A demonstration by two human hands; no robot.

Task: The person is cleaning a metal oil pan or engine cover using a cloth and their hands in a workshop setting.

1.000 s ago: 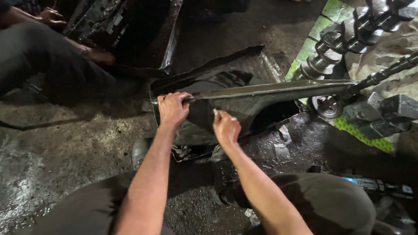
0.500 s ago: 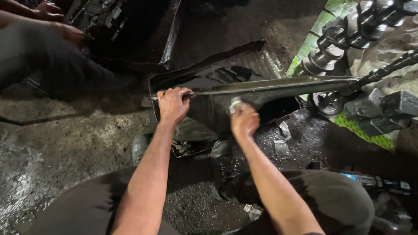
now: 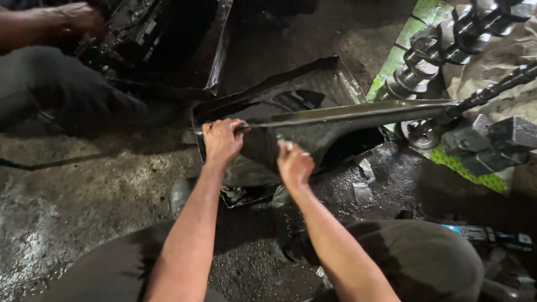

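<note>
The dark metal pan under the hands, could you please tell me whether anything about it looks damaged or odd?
Yes. The dark sheet-metal pan on the wet oily floor has a bent, uneven rim, and the left hand grips its long edge while the right hand presses its side.

Engine workshop: crankshaft (image 3: 442, 50), oily floor (image 3: 84, 184).

- The scene is being viewed from a single head-worn camera, facing steeply down.
- Both forearms are being framed closely, with the greasy floor (image 3: 72, 190) and the wearer's knees filling the lower edge.
</note>
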